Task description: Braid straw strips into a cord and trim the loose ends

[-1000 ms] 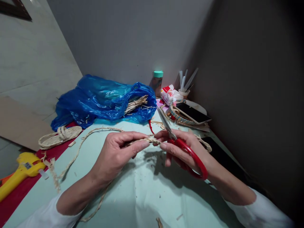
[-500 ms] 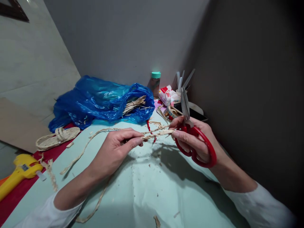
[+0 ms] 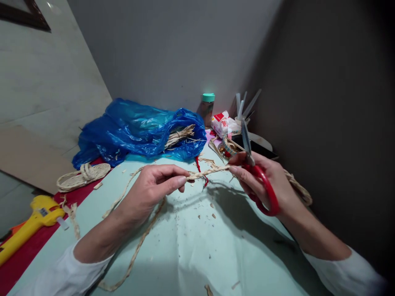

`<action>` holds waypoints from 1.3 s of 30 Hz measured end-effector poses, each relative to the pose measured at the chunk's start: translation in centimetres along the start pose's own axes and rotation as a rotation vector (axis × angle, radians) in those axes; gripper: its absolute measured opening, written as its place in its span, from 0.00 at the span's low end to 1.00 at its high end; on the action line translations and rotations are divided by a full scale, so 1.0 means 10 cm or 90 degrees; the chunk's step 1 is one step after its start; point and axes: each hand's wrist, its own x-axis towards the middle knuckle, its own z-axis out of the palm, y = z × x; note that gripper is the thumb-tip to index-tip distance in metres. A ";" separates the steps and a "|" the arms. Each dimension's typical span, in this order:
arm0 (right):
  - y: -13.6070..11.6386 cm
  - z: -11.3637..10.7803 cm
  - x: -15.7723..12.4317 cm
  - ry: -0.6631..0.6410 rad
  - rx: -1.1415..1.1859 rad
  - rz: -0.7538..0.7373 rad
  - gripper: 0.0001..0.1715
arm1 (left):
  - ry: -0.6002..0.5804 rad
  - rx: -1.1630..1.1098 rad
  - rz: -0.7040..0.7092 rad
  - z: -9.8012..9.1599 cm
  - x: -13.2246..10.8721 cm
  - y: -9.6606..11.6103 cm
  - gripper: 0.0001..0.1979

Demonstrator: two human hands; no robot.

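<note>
A pale braided straw cord (image 3: 210,172) stretches between my two hands above the table. Thumb and fingertips of my left hand (image 3: 159,185) pinch it at one end of the stretch. My right hand (image 3: 256,174) pinches the other end and also keeps red-handled scissors (image 3: 268,193) hooked on its fingers, blades pointing up and away. Loose cord trails from the left hand down to the near side of the table. Beyond the right wrist shows a woven straw piece (image 3: 298,188), partly hidden by the hand.
Behind the hands lies a blue plastic bag (image 3: 132,127) with dry straw (image 3: 180,136) in its mouth. At left are a woven straw sandal (image 3: 83,176) and a yellow glue gun (image 3: 40,218). A teal-lidded jar (image 3: 207,109) and a tissue pack (image 3: 224,123) stand by the wall.
The view has shifted slightly left, so things sit further right. My right hand has turned a little, and one cord strand now shows between the hands where two showed before.
</note>
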 end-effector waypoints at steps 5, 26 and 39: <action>0.03 0.04 -0.03 -0.006 -0.315 -0.178 0.10 | 0.028 0.003 -0.013 0.03 0.01 0.02 0.08; -0.01 0.27 -0.20 -0.001 -0.724 -0.440 0.12 | 0.098 -0.028 0.028 0.10 -0.06 0.11 0.03; 0.04 0.21 -0.12 -0.038 -0.294 -0.159 0.10 | 0.089 0.063 0.079 0.11 -0.07 0.11 0.04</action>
